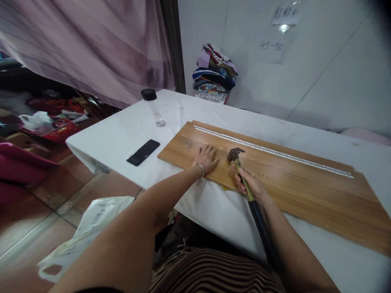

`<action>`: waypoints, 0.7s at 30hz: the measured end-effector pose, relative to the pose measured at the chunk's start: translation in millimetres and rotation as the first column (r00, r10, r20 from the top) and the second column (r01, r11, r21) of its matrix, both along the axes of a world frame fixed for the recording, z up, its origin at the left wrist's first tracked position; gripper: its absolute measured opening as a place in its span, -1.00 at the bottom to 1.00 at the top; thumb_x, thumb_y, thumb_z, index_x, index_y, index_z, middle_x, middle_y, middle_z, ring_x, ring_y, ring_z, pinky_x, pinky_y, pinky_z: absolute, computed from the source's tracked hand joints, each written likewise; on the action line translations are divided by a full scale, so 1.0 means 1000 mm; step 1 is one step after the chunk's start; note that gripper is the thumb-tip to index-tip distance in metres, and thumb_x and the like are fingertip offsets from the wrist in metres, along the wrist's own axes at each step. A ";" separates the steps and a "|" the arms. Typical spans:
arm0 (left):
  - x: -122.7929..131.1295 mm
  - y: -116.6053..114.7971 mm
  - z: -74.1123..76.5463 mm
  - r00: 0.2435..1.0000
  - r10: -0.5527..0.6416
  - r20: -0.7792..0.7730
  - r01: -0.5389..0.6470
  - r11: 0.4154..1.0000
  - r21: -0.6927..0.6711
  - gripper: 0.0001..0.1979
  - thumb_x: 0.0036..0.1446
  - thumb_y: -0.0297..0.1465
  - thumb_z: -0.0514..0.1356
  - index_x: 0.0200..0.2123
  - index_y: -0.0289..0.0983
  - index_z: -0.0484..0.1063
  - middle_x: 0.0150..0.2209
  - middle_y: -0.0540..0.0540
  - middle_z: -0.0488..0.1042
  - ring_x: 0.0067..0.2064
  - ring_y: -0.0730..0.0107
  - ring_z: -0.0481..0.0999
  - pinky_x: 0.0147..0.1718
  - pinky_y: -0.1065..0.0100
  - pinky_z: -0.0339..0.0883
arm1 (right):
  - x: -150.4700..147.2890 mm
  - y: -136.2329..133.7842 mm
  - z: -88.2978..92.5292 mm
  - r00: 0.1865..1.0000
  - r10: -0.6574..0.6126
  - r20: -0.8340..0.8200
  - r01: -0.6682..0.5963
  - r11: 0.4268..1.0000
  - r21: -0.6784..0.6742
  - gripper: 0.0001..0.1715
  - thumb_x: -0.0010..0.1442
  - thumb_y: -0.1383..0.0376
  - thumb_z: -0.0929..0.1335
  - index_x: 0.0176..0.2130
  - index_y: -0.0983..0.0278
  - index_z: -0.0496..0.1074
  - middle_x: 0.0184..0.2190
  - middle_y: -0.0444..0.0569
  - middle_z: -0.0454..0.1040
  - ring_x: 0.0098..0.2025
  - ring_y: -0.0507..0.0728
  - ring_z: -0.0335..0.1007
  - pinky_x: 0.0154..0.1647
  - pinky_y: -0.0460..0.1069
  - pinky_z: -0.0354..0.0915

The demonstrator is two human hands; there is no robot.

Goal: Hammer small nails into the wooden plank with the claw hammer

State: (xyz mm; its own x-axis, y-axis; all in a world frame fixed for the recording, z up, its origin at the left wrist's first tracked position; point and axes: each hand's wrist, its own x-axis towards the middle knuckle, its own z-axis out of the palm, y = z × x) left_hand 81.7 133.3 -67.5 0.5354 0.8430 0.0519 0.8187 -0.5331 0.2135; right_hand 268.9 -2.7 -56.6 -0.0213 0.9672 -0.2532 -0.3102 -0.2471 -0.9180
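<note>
A long wooden board (299, 191) lies flat on the white-covered table (119, 126). My left hand (206, 158) rests on its near left part, fingers outstretched on the wood. In my right hand (249, 182) is a claw hammer (249, 191), gripped on the yellow part of the handle close to the head. The rusty hammer head is at the board's surface; whether it touches cannot be made out. A small heap of nails (188, 143) sits on the board beyond my left hand. Along the far side of the board runs a pale measuring strip (271, 150).
Left of the board are a black phone (143, 152) and a clear bottle with a black lid (154, 109). Folded clothes (214, 75) are stacked behind the table against the wall. A white plastic bag (91, 224) hangs low at the left, near the table's front edge.
</note>
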 end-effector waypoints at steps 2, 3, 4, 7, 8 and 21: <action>0.000 0.000 0.001 1.000 0.003 -0.001 -0.003 1.000 -0.003 -0.49 0.46 -0.16 0.07 0.35 -0.19 0.42 0.50 -0.22 0.29 0.52 0.02 0.18 0.49 -0.11 0.00 | 0.000 0.001 0.001 1.000 -0.008 0.004 0.008 1.000 -0.011 -0.29 -0.01 -0.17 0.60 -0.07 0.18 0.45 -0.57 -0.33 0.33 -0.73 -0.08 0.06 -0.80 -0.14 0.00; 0.000 0.000 0.001 1.000 0.006 -0.002 -0.006 1.000 -0.004 -0.49 0.46 -0.16 0.07 0.36 -0.20 0.41 0.50 -0.22 0.28 0.53 0.02 0.18 0.50 -0.11 0.00 | 0.000 0.001 0.001 1.000 -0.009 0.008 0.009 1.000 -0.014 -0.28 -0.03 -0.18 0.60 -0.08 0.18 0.44 -0.57 -0.33 0.33 -0.73 -0.08 0.06 -0.80 -0.14 0.00; 0.000 0.000 0.001 1.000 0.008 -0.002 -0.008 1.000 -0.005 -0.48 0.47 -0.16 0.07 0.37 -0.21 0.40 0.50 -0.22 0.28 0.53 0.02 0.18 0.50 -0.11 -0.01 | 0.000 0.001 0.001 1.000 -0.007 0.010 0.007 1.000 -0.016 -0.28 -0.03 -0.18 0.60 -0.09 0.18 0.44 -0.57 -0.32 0.34 -0.73 -0.08 0.06 -0.81 -0.14 0.00; 0.000 0.000 0.001 1.000 0.013 -0.003 -0.013 1.000 -0.004 -0.46 0.47 -0.16 0.07 0.38 -0.22 0.39 0.51 -0.23 0.27 0.53 0.01 0.17 0.50 -0.09 -0.01 | 0.001 0.001 0.001 1.000 0.008 0.012 -0.008 1.000 -0.017 -0.34 0.03 -0.17 0.58 -0.11 0.17 0.42 -0.58 -0.30 0.34 -0.73 -0.07 0.06 -0.81 -0.13 -0.02; 0.000 0.000 0.000 1.000 0.012 -0.003 -0.012 1.000 -0.002 -0.46 0.47 -0.15 0.06 0.38 -0.22 0.39 0.51 -0.23 0.27 0.53 0.01 0.17 0.50 -0.08 -0.01 | 0.001 0.001 0.001 1.000 0.007 0.012 -0.006 1.000 -0.020 -0.35 0.04 -0.17 0.58 -0.11 0.17 0.42 -0.57 -0.30 0.34 -0.73 -0.07 0.06 -0.81 -0.13 -0.03; 0.001 0.001 0.000 1.000 0.013 0.007 -0.013 1.000 -0.010 -0.47 0.46 -0.15 0.06 0.38 -0.18 0.39 0.51 -0.20 0.27 0.53 0.02 0.16 0.50 -0.08 -0.01 | 0.002 0.000 0.002 1.000 -0.008 0.001 0.008 1.000 -0.023 -0.35 0.06 -0.12 0.58 -0.03 0.17 0.45 -0.55 -0.32 0.33 -0.72 -0.08 0.06 -0.80 -0.15 0.01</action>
